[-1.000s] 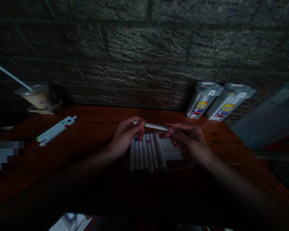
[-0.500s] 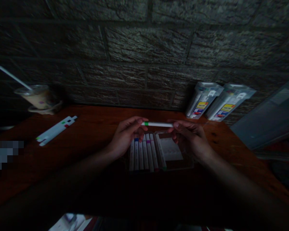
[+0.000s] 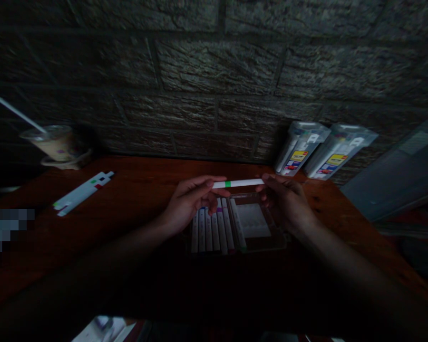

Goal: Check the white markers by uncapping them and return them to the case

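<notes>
White with a green band, the marker lies nearly level above the open case; my left hand pinches its banded end, my right hand the other. White markers lie side by side in the case on the desk.

No wording is legible. The two clear upright cases each bear a label with a yellow panel above a blue-and-red area, its print too small to read. Dark lettering along the row of white markers is also unreadable.
</notes>
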